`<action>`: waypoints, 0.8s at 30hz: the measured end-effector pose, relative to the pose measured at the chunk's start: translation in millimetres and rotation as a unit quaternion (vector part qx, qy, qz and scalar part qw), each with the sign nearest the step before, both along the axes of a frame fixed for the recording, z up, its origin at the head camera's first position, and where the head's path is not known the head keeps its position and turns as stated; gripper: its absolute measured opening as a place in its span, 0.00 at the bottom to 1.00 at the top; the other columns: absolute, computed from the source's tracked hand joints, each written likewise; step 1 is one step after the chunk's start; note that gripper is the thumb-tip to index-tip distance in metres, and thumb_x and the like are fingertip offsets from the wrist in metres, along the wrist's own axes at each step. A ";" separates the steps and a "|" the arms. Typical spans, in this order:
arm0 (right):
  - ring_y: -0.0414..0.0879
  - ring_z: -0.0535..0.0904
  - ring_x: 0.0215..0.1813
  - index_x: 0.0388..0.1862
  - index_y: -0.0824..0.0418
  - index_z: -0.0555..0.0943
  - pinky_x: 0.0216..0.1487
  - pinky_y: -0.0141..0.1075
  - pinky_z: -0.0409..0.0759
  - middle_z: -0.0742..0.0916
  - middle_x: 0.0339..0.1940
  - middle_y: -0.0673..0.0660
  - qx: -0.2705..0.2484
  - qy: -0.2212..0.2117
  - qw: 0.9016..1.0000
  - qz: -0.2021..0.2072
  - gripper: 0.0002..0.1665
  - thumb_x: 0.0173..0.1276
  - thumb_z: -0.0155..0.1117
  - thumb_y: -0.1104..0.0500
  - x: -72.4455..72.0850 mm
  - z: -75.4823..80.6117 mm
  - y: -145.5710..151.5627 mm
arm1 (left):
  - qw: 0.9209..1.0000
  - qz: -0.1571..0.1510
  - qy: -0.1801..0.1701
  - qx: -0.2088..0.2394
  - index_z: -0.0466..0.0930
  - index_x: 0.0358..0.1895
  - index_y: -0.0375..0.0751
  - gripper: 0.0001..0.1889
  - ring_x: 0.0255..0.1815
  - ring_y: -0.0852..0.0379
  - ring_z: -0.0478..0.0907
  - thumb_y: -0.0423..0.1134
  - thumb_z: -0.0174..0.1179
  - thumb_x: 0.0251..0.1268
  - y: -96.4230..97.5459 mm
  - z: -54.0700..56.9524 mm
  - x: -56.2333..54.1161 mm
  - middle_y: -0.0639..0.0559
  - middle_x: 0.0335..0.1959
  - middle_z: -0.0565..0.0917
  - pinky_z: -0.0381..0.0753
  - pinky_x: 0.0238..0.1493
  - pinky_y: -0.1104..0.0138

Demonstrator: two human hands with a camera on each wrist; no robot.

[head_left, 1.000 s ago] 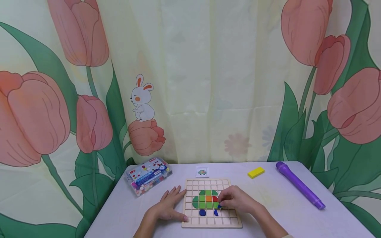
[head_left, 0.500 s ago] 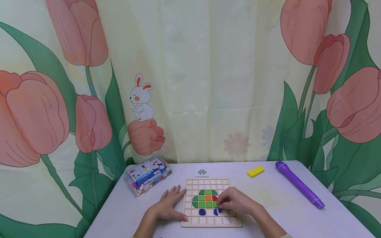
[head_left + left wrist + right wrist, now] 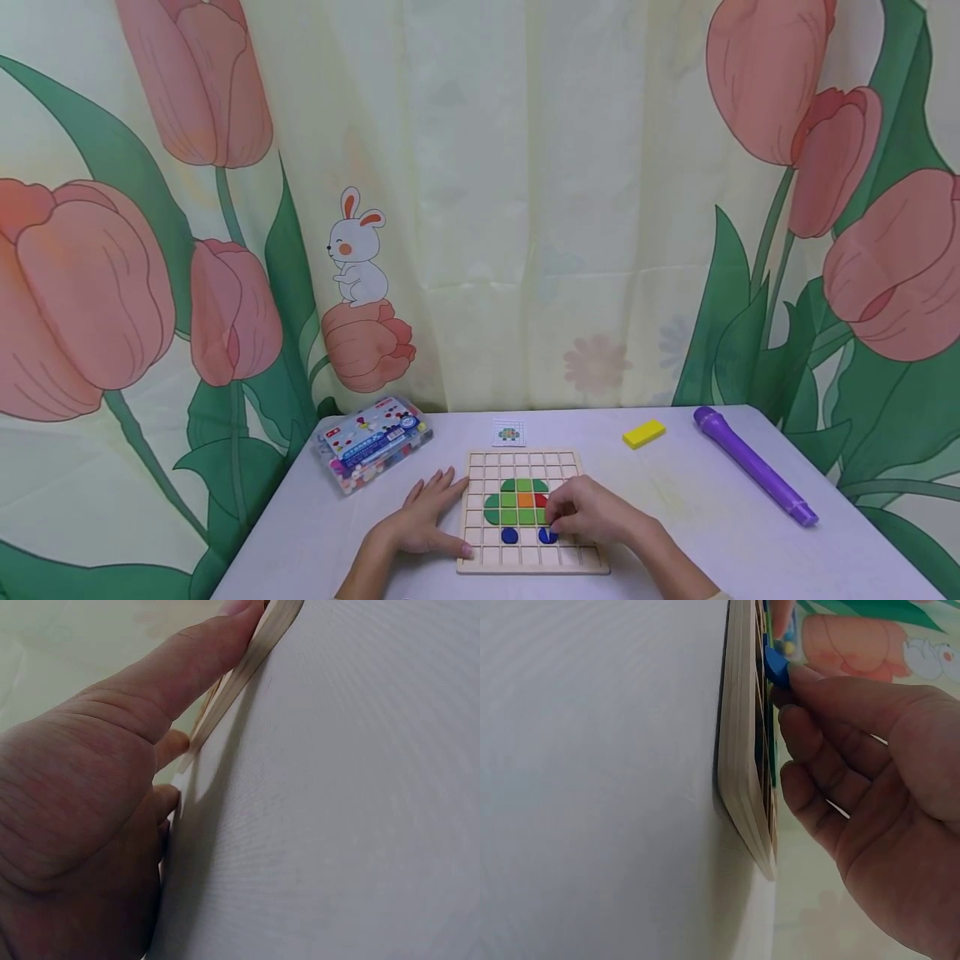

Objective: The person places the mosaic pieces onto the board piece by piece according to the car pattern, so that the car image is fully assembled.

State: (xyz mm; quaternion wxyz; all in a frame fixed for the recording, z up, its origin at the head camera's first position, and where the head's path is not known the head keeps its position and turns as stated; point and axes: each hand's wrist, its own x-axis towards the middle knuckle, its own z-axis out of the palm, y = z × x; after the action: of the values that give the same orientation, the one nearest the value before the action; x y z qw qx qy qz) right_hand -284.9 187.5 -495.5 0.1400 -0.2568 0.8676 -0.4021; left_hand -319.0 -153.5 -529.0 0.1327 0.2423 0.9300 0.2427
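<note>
A wooden grid board point(image 3: 534, 570) lies on the table, with green, orange and red pieces forming a rounded shape. Beneath that shape sits a round blue patch point(image 3: 510, 536). My right hand point(image 3: 596, 510) pinches a blue piece point(image 3: 777, 669) between thumb and forefinger, low over the board's right half. It is beside another blue half-round piece, and the two look nearly like one disc in the head view. My left hand point(image 3: 426, 518) rests at the board's left side with fingers spread, the thumb on the lower left corner and fingertips by the left edge.
Behind the board lies a small picture card point(image 3: 509, 433). A clear box of colourful parts point(image 3: 375, 442) stands back left. To the right are a yellow block point(image 3: 644, 433) and a purple microphone-shaped stick point(image 3: 753, 465). A tulip-print curtain point(image 3: 480, 208) hangs behind the white table.
My right hand has lowered the blue piece slightly towards the board, and it now lies against the other blue half. My left hand has stayed in place.
</note>
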 end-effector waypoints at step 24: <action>0.39 0.79 0.38 0.35 0.47 0.91 0.43 0.29 0.78 0.87 0.34 0.42 0.042 0.021 0.999 -0.002 0.06 0.66 0.77 0.60 -1.4 -2.3 -1.9 | 1.000 -0.002 0.000 0.004 0.58 0.83 0.54 0.59 0.88 0.37 0.42 0.72 0.74 0.48 0.4 -0.7 -0.7 0.40 0.86 0.52 0.36 0.82 0.34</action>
State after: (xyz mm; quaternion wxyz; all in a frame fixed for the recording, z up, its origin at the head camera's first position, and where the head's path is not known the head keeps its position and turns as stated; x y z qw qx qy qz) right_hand -286.3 185.5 -497.8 0.1318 -0.2572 0.8871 -0.3599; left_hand -319.7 -153.1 -529.7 0.1318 0.2446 0.9285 0.2465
